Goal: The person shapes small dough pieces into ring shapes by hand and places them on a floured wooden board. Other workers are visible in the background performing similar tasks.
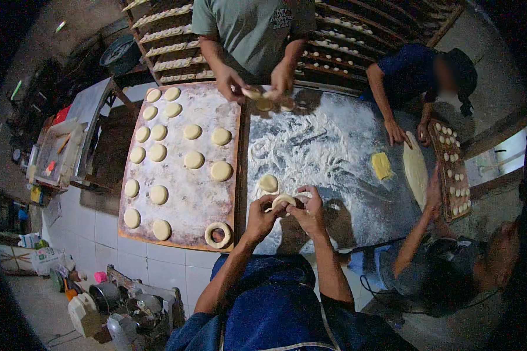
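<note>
Between my hands, just above the floured table [339, 153], is a pale piece of dough [284, 200] with a curved, ring-like edge; my fingers hide part of it. My left hand [261, 217] grips its left side, and my right hand [309, 213] has hold of the right side, fingers curled. Just beyond my left fingers, a round dough piece [268, 182] lies on the flour. On the wooden board [178, 169] at the left, several flat dough rounds rest in loose rows. A dough ring [208, 236] with an open hole sits at its near right corner.
Across the table, a person in a green shirt [255, 35] handles dough. At the right, two people work at a long dough strip [414, 169] beside a tray [442, 167] of small pieces. A yellow block [382, 166] lies nearby. Racks of dough [173, 50] stand behind.
</note>
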The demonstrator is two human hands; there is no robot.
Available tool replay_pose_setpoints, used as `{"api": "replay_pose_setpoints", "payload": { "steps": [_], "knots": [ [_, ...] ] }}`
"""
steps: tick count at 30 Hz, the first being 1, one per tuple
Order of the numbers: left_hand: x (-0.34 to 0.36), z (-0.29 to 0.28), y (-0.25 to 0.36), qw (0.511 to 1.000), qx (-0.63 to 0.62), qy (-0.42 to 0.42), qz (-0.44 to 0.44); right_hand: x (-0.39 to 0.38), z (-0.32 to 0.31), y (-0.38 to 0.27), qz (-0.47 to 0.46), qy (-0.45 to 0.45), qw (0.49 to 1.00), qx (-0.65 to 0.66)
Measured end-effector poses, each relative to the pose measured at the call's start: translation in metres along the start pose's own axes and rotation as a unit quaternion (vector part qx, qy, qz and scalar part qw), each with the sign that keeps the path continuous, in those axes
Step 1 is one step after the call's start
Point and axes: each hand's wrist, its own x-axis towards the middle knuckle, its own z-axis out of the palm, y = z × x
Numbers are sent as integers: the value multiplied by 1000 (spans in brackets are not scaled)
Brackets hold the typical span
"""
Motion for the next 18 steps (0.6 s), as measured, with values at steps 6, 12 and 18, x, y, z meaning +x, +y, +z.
{"api": "replay_pose_setpoints", "payload": {
  "steps": [6, 12, 18],
  "knots": [
    [-18, -18, -8, 984, -170, 50, -2, -19, 36, -23, -12, -94, 995, -36],
    [-45, -59, 8, 986, -136, -73, 65, -19, 65, -12, 21, -115, 982, 150],
    [-51, -70, -4, 875, -482, -7, 41, -18, 89, 41, -36, 17, 989, 140]
  ]
}}
